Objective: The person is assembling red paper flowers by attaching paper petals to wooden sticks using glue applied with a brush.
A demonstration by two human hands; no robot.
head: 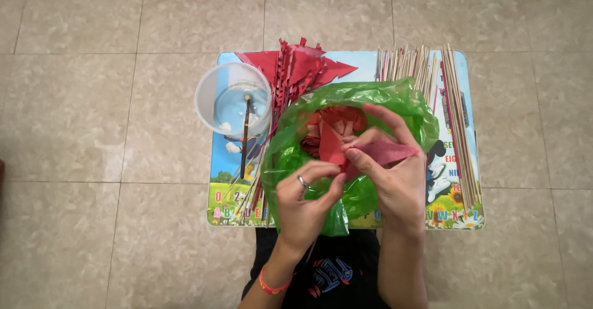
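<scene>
Right over the crinkly green plastic bag (346, 154) on the small table (225, 191), the left hand (306, 204) and right hand (395, 173) both pinch thin red paper pieces (333, 148). Peeling one sheet off seems best done slowly. Pale thin sticks (457, 117) lie right, a clear plastic cup (216, 96) far left.

Single head view, straight down and fairly near over small table (457, 219) and tiled floor (92, 99).

Bag: crumpled green plastic bag (290, 160), open-mouthed, at the table's middle.
Contents: red paper pieces (333, 120) inside it.
</scene>
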